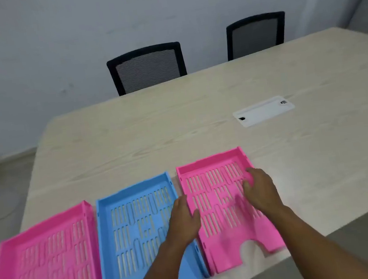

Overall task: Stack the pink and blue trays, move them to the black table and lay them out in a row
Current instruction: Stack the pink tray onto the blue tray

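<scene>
Three slotted trays lie side by side at the near edge of a light wooden table (pixel 176 126). A pink tray (pixel 41 261) is at the left, a blue tray (pixel 133 226) in the middle and a second pink tray (pixel 214 196) at the right. My left hand (pixel 184 217) hovers over the gap between the blue tray and the right pink tray, fingers apart, holding nothing. My right hand (pixel 260 187) is over the right side of the right pink tray, fingers spread, gripping nothing. No black table is in view.
A white cable-port cover (pixel 264 110) is set into the tabletop beyond the trays. Two black mesh-back chairs (pixel 147 67) (pixel 257 34) stand behind the table's far edge against a pale wall. Floor shows at the left and lower right.
</scene>
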A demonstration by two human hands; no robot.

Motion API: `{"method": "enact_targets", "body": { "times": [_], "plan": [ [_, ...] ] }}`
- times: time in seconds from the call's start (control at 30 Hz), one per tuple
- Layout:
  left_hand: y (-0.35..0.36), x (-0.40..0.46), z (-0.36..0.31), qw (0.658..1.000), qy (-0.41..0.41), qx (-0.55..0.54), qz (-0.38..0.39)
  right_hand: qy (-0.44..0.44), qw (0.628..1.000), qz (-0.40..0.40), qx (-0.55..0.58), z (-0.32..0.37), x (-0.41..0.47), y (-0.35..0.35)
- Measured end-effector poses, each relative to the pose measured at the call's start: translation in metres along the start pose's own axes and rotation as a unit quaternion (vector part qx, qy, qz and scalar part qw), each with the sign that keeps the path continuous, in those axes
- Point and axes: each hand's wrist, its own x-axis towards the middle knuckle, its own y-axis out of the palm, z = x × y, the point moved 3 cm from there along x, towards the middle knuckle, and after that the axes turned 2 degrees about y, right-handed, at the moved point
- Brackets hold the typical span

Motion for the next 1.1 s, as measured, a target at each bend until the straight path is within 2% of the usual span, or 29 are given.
{"method": "enact_targets", "body": {
  "times": [0.1, 0.23, 0.5, 0.67, 0.93, 1.1],
  "plan": [
    [0.009, -0.006, 0.002, 1.000, -0.003, -0.011, 0.002, 0.029, 0.999, -0.022, 0.011, -0.017, -0.004, 0.000],
    [0.021, -0.021, -0.006, 1.000, 0.007, -0.003, 0.027, 0.078, 0.996, -0.012, 0.045, -0.031, -0.017, 0.005],
    [0.030, -0.016, -0.015, 0.995, -0.068, -0.071, 0.017, 0.116, 0.992, -0.010, 0.051, -0.042, -0.024, 0.008],
    [0.036, -0.019, -0.017, 0.991, -0.083, -0.104, 0.000, 0.121, 0.991, -0.031, 0.057, -0.044, -0.028, 0.006],
    [0.035, -0.024, -0.033, 0.991, -0.011, -0.130, -0.034, 0.123, 0.987, -0.097, 0.031, -0.037, -0.016, -0.022],
    [0.010, -0.027, -0.046, 0.978, 0.023, -0.165, -0.126, 0.099, 0.982, -0.141, 0.074, -0.009, -0.012, -0.036]
  ]
}}
